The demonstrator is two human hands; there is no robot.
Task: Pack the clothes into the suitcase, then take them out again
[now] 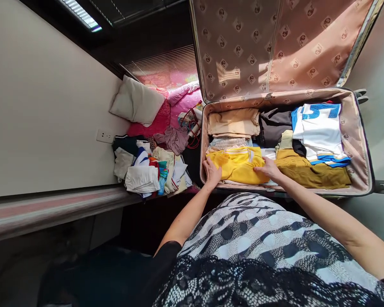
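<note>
A folded yellow garment [238,165] with white stripes lies at the front left of the open suitcase [361,140]. At its left end, my left hand [213,172] grips the edge, with the fingertips partly hidden against the suitcase wall. My right hand [269,169] pinches the right end of the same garment. Behind it are a pale pink gathered garment [232,144] and folded beige clothing [235,122]. To the right lie mustard-brown trousers [313,171], dark grey clothing [275,128] and a white and blue jersey [320,130].
The suitcase lid [243,47] stands raised at the back. On the left, a pile of folded clothes [142,179] sits beside a crumpled mauve cloth [176,140]. A pale pillow [137,101] rests on pink bedding [187,100] near the wall. Red straps [192,128] lie beside the suitcase.
</note>
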